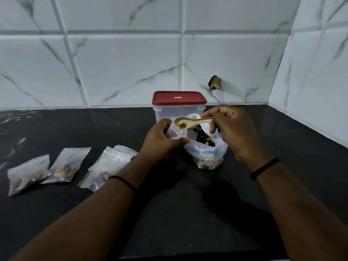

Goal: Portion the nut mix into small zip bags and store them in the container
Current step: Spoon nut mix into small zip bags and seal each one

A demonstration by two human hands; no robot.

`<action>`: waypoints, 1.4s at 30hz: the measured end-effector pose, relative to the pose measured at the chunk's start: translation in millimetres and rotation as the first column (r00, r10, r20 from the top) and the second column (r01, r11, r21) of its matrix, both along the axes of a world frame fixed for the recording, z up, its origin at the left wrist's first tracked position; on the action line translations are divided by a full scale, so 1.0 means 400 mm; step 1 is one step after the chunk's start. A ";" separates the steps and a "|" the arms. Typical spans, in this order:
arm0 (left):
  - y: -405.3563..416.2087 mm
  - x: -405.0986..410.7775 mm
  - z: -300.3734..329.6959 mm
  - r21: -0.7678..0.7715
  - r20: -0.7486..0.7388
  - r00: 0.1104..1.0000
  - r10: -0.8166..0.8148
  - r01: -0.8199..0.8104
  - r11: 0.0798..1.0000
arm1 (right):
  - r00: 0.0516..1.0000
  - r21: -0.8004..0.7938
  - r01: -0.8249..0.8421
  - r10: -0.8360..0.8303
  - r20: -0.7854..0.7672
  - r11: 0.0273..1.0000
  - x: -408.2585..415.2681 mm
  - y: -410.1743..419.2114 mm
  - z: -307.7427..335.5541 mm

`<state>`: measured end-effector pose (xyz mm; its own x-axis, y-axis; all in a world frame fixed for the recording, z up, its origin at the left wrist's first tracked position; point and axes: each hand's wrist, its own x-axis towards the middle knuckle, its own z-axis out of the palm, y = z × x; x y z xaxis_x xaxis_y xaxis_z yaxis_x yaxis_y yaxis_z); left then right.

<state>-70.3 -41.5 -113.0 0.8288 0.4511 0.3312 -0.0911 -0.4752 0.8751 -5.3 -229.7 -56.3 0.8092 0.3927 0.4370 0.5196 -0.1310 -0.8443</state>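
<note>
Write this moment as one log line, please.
left hand: holds small bag | right hand: holds spoon over it | container: lid on

Both forearms forward, left hand [160,141] and right hand [232,132] curled in grip.

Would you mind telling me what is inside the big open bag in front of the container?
The big bag holds a dark nut mix, with some pale pieces showing. The right hand and the wooden spoon cover part of its mouth, so how full it is stays hidden.
</note>
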 end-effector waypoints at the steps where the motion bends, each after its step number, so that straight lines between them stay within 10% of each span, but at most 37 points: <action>1: 0.000 -0.001 0.001 -0.018 0.008 1.000 -0.003 0.003 1.000 | 0.995 -0.040 -0.031 0.035 0.090 0.999 -0.006 0.003 -0.003; 7: 0.004 0.000 0.003 -0.084 0.027 1.000 -0.015 0.017 0.996 | 0.881 -0.176 -0.090 0.161 0.444 0.980 -0.005 -0.005 -0.008; 15: -0.001 -0.004 0.005 -0.026 0.023 0.999 -0.024 0.024 0.999 | 0.947 0.096 0.117 -0.140 0.290 0.988 0.018 -0.016 -0.012; 21: -0.011 -0.001 0.008 0.117 -0.078 0.994 -0.081 0.090 0.989 | 0.937 -0.330 0.272 -0.172 0.303 0.904 0.090 -0.020 -0.051; 30: -0.013 -0.007 0.009 0.117 -0.122 0.988 -0.092 0.106 0.987 | 0.903 -0.546 0.344 -0.108 0.417 0.764 0.103 -0.003 -0.054; 42: -0.012 -0.005 0.004 0.105 -0.138 0.985 -0.100 0.115 0.988 | 0.985 -0.312 0.141 -0.164 -0.048 0.939 0.077 -0.008 -0.039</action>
<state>-72.4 -46.4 -111.3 0.9099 0.3234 0.2597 -0.0345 -0.5650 0.8244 25.6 -233.0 -72.0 0.8948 0.3677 0.2533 0.4122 -0.4626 -0.7849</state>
